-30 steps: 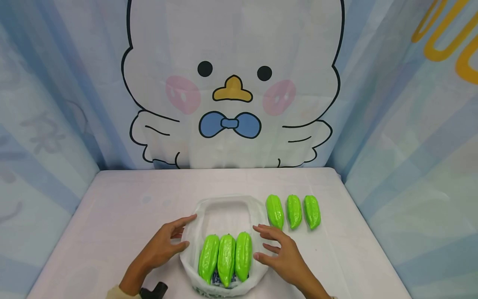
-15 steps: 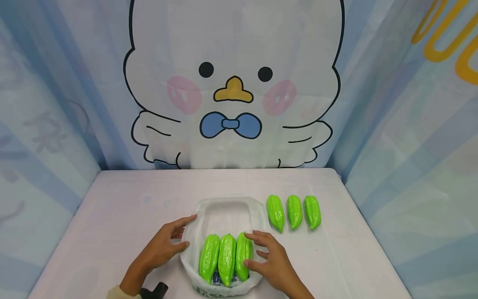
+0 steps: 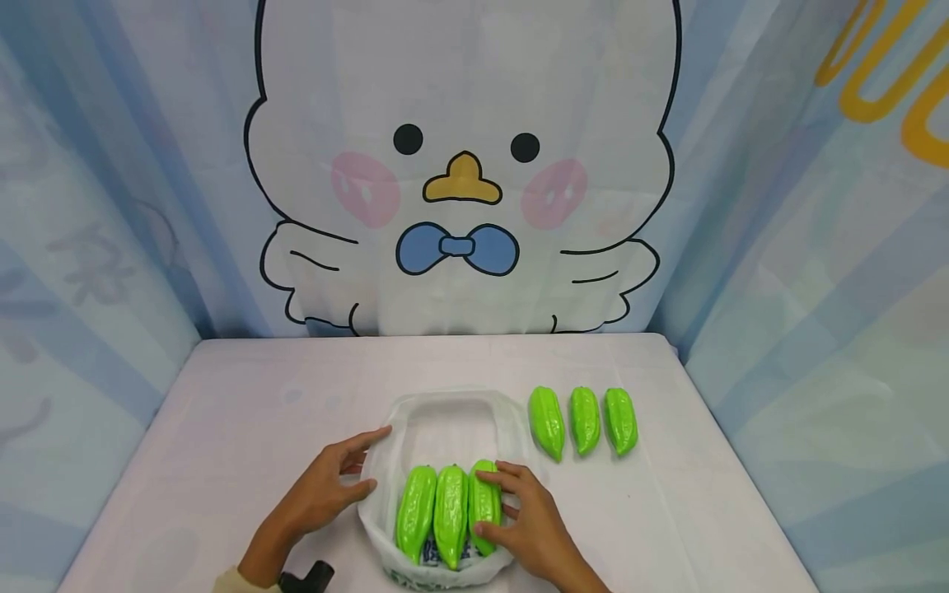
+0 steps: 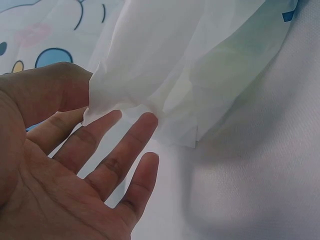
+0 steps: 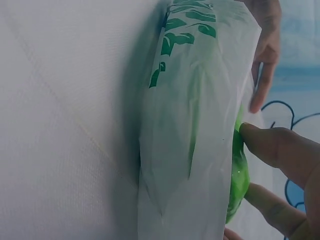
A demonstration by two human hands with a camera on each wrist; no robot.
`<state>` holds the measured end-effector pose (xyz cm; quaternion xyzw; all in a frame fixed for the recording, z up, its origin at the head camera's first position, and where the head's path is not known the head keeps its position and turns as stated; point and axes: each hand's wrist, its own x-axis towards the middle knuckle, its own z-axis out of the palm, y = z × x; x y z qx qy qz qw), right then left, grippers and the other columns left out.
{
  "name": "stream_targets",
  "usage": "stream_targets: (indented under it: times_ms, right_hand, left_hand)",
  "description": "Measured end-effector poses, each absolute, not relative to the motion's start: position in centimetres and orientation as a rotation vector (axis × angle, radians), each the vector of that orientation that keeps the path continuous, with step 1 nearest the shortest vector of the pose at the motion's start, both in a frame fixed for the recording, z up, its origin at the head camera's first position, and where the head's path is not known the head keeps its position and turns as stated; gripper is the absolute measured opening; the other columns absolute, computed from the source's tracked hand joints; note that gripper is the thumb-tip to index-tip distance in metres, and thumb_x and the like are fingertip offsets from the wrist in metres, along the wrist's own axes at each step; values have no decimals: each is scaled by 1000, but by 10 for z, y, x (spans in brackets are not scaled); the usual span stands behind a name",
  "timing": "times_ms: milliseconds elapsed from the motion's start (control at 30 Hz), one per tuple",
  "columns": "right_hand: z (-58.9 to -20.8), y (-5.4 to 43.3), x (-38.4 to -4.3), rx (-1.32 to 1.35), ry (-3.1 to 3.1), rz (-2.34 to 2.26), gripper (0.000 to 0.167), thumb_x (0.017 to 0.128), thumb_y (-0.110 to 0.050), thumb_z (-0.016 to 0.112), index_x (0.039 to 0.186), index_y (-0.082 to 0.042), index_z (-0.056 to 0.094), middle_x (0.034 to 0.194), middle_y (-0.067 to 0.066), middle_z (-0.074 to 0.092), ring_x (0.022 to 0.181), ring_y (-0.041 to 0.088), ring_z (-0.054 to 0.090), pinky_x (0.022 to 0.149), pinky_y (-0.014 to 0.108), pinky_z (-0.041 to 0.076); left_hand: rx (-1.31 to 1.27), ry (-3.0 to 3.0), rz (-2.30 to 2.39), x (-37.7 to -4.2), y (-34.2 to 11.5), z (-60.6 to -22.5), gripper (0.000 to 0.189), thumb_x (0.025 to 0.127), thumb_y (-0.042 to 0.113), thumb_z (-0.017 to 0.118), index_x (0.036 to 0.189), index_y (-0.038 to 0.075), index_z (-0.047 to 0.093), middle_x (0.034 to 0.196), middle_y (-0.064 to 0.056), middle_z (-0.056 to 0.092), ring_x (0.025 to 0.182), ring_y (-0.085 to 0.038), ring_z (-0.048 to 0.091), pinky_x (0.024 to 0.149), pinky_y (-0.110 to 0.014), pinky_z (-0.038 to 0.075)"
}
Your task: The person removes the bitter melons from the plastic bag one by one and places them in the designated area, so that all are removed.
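A white plastic bag with its mouth open lies on the table, green print on its side in the right wrist view. Inside, in a row, are three glossy bright green bitter melons. My right hand reaches over the bag's right rim, thumb and index finger on the rightmost bitter melon. My left hand is at the bag's left side, index fingertip and thumb at the rim. In the left wrist view its fingers are spread at the white plastic edge.
Three more bitter melons lie side by side on the table, beyond the bag to the right. A black object is by the left wrist. Behind the table hangs a printed curtain, with others along both sides.
My right hand has moved left and slightly down, from beside the bag's right rim to over the rightmost bitter melon inside, its fingers now on it. The left hand stays put.
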<state>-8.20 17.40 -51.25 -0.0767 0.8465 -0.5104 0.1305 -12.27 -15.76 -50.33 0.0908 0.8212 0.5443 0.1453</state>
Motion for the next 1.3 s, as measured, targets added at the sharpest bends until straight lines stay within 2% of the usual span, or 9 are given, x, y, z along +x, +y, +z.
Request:
stream_targets:
  times_ms: [400, 767, 1300]
  right_hand:
    - [-504, 176, -84, -124, 2420, -1567, 68, 79, -12, 93, 142, -15, 69, 162, 22, 43, 146, 50, 48, 99, 31, 61]
    - [-485, 179, -85, -49, 2409, -1658, 67, 78, -12, 94, 141, -22, 70, 163, 17, 45, 146, 48, 50, 99, 32, 62]
    - [-465, 204, -83, 85, 2479, -1749, 64, 78, -11, 94, 137, -25, 73, 160, 10, 51, 150, 41, 49, 100, 36, 62]
  left_hand:
    - [276, 2380, 1566, -122, -157, -504, 69, 94, 11, 78, 158, 19, 53, 164, -17, 49, 134, -40, 64, 114, -68, 48]
    - [283, 2370, 1578, -121, -159, -504, 70, 94, 10, 77, 159, 19, 52, 165, -17, 48, 134, -40, 63, 114, -68, 48]
    - [285, 2380, 1571, -122, -159, -505, 69, 95, 12, 78, 159, 19, 52, 165, -17, 48, 135, -42, 63, 114, -69, 47]
